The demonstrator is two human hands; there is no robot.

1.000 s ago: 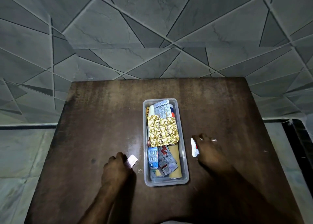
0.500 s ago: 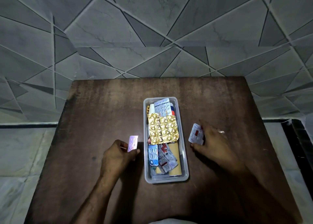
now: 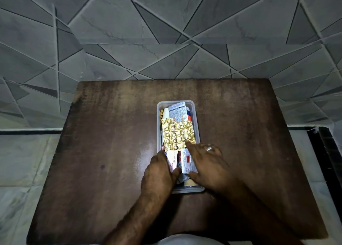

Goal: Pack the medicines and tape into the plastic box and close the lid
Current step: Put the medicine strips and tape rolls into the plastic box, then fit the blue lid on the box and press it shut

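**Left hand (image 3: 157,174) and right hand (image 3: 209,163) close in on the box (image 3: 197,126)**

Both hands have left the table (image 3: 111,152) at 9 and 3 o'clock of the box and now meet over its 6 o'clock end. The left hand pinches a pale pink strip (image 3: 172,158) between thumb and fingers. The right hand pinches a white strip with a red patch (image 3: 187,161), with its forefinger reaching onto the gold foil sheet (image 3: 177,135).

The step in hand looks like packing, with these 2 strips being laid on the pile. The next move calls for letting go, pressing the heap flat below the rim, then finding the lid, which is not in view.

The box is clear, thin-walled plastic, long with rounded corners. The gold foil is crinkled and springy. A silver blister strip (image 3: 178,111) at 12 o'clock is stiff and bumpy. A tan piece at 6 o'clock may be the tape; I cannot tell.
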